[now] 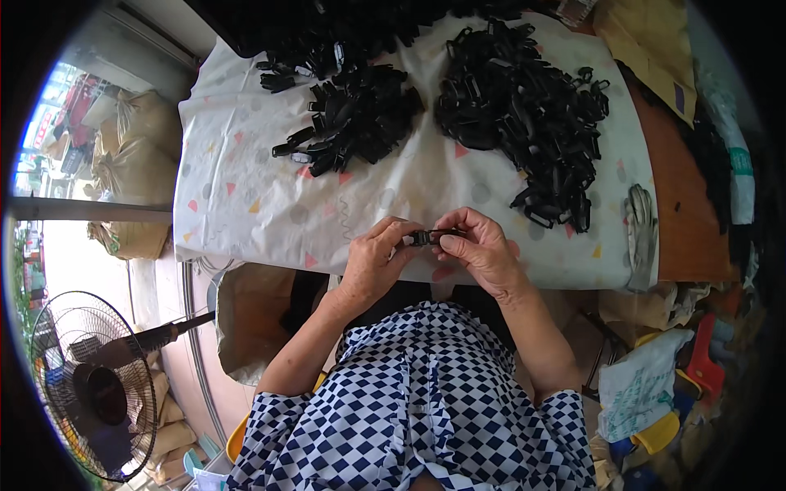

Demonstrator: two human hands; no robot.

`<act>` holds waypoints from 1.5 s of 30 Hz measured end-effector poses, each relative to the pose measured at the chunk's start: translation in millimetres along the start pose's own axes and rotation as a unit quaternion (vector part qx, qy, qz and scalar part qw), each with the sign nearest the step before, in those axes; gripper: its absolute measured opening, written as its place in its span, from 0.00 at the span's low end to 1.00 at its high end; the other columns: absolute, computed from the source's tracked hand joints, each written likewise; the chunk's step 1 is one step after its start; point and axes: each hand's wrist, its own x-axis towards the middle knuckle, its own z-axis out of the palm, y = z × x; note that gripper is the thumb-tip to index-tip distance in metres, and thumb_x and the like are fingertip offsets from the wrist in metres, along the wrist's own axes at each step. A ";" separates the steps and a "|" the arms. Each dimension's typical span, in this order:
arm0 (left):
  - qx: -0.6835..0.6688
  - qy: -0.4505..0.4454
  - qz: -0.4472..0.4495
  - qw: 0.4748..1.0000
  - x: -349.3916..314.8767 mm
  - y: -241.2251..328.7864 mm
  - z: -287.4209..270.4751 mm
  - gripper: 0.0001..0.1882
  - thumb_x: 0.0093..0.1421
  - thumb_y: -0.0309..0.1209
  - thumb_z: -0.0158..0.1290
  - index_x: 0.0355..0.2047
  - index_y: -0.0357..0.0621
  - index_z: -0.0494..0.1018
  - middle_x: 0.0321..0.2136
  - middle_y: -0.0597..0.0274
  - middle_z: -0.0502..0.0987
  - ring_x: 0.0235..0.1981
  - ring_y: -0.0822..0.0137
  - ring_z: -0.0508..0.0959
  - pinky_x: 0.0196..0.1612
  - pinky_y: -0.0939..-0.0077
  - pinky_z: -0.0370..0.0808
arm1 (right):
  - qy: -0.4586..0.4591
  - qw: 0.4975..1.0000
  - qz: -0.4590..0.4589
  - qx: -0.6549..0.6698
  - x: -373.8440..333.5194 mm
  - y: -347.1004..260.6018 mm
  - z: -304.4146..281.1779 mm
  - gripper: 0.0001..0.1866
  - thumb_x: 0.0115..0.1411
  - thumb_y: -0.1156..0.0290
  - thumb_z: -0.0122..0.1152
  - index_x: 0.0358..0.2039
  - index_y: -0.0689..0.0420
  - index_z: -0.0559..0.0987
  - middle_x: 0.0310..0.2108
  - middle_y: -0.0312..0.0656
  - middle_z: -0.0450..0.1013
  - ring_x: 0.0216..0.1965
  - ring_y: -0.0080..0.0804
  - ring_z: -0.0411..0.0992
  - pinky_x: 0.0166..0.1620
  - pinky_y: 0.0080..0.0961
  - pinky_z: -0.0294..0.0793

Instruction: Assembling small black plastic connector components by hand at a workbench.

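Just above the table's near edge, my left hand (379,255) pinches one end of a small black plastic buckle (422,238). My right hand (481,250) grips the other end between thumb and fingers, and the fingertips hide part of it. Beyond my hands, two heaps of black plastic buckle parts lie on the patterned tablecloth (270,176). The left heap (360,119) has a few parts with pale faces among the black ones. The right heap (528,114) stretches toward me, its near end to the right of my right hand.
A folded pale cloth or glove (640,229) lies at the table's right edge. To my lower left stands a black fan (98,393); an open sack (250,319) is beneath the table's left side. Filled sacks (135,155) sit far left. A white plastic bag (639,385) is at lower right.
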 end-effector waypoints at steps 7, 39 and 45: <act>0.025 -0.013 0.060 0.998 -4.0 4.5 7.4 0.18 0.50 0.19 0.59 0.43 0.42 0.75 0.33 0.60 0.76 0.29 0.68 0.77 0.30 0.76 0.75 | -0.018 0.999 0.015 -0.037 -12.9 -0.6 -7.8 0.09 0.59 0.78 0.59 0.41 0.60 0.74 0.33 0.39 0.74 0.29 0.22 0.74 0.32 0.18 0.76; 0.040 -0.134 0.051 0.989 -19.8 11.3 -39.1 0.11 0.49 0.27 0.61 0.32 0.40 0.75 0.27 0.58 0.74 0.30 0.59 0.77 0.34 0.67 0.74 | -0.090 0.947 0.276 -0.139 4.0 -2.5 16.0 0.11 0.58 0.69 0.64 0.37 0.58 0.72 0.28 0.37 0.75 0.26 0.23 0.76 0.23 0.12 0.70; -0.336 0.001 -0.026 0.942 -20.9 -15.2 -19.1 0.10 0.56 0.28 0.61 0.37 0.39 0.76 0.48 0.59 0.68 0.42 0.69 0.72 0.46 0.74 0.70 | -0.154 0.964 0.214 -0.025 15.2 -4.8 38.4 0.30 0.60 0.47 0.57 0.51 0.58 0.66 0.38 0.39 0.72 0.36 0.27 0.76 0.26 0.13 0.74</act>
